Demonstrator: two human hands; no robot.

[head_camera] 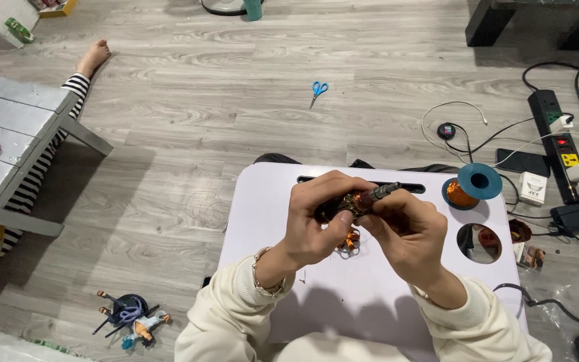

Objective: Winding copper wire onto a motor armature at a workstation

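Over the white lap table [343, 295], a small motor part [351, 201] wound with copper wire is gripped in the left hand [317, 221], fingers curled round it, thumb pressed up against its underside. The part is held just above the tabletop, near the table's slot [410, 188]. A slim metal tool [378, 194] is pinched in the right hand [407, 231], its tip laid against the part, its far end pointing away to the right. The two hands are kept touching. Below them, another copper-wound piece [350, 241] is seen lying on the table, partly hidden.

To the right, a blue spool [472, 186] of copper wire is stood on the table beside a round hole [480, 243]. Beyond the table edge, a power strip [557, 144], a phone [522, 161] and cables are spread on the wooden floor [202, 134]. Blue scissors [317, 90] are left further off. A figurine [132, 322] is seen lying at lower left, and another person's striped leg [48, 161] is stretched under a grey bench [15, 127].
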